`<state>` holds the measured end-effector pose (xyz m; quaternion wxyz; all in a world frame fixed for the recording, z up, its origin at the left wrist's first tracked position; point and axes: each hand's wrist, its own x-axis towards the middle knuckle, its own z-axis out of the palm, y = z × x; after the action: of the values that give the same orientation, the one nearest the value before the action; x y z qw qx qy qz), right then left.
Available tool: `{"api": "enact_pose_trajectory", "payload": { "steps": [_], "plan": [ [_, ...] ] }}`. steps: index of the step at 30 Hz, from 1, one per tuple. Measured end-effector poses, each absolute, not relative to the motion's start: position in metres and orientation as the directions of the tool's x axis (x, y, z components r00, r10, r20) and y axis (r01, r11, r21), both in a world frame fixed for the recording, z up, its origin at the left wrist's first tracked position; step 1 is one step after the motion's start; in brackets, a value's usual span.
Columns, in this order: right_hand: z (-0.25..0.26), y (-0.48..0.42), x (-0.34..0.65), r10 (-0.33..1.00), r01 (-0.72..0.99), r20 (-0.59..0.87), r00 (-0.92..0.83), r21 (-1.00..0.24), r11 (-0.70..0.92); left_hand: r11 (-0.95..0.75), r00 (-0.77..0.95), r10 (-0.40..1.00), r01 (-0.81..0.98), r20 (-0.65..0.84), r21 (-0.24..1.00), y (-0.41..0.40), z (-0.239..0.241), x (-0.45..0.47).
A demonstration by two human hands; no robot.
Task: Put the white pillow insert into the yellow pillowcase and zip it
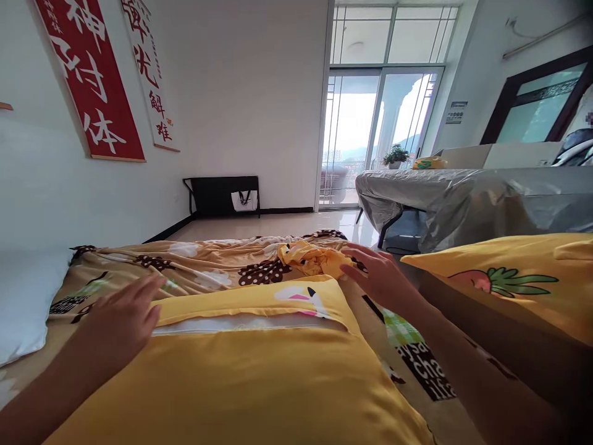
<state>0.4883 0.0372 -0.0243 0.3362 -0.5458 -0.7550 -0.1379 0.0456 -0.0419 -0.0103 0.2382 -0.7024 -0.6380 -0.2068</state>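
Note:
A yellow pillow (250, 371) in a cartoon-print case lies in front of me on a patterned bedsheet (194, 266); white filling shows along its open edge. My left hand (123, 315) is flat with fingers stretched out at the pillow's far left corner. At the pillow's far right corner, my right hand (375, 272) rests with fingers extended, touching a crumpled yellow cloth (310, 256). Neither hand grips anything.
A second yellow pillow (514, 284) with a carrot print lies at the right. A white pillow (23, 296) sits at the left by the wall. Beyond stands a table under grey plastic sheeting (463, 198), and a black rack (222, 194) by the wall.

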Motion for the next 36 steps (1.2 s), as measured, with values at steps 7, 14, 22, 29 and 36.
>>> {"api": "enact_pose_trajectory", "payload": {
  "steps": [7,14,22,29,36],
  "plan": [
    [-0.093,0.093,0.389,0.92,0.859,0.276,-0.278,-0.356,0.367,-0.28,0.265,0.898,0.96,0.35,-0.009,0.058,-0.005,0.222],
    [-0.157,0.117,0.454,0.978,0.872,0.057,-0.199,-0.446,0.203,-0.387,0.372,0.915,0.919,0.154,0.081,0.067,-0.118,0.241],
    [-0.116,0.12,0.491,0.998,0.924,0.007,-0.07,-0.376,0.068,-0.38,0.361,0.923,0.91,0.132,0.165,0.064,-0.105,0.238],
    [-0.094,0.023,0.435,0.919,0.855,0.07,-0.388,-0.344,0.388,-0.397,0.376,0.916,0.897,0.141,0.193,0.066,-0.102,0.234],
    [-0.106,0.025,0.433,0.969,0.941,0.182,-0.169,-0.263,0.213,-0.699,0.689,0.713,0.681,0.132,0.22,0.046,-0.071,0.235]
  ]
}}
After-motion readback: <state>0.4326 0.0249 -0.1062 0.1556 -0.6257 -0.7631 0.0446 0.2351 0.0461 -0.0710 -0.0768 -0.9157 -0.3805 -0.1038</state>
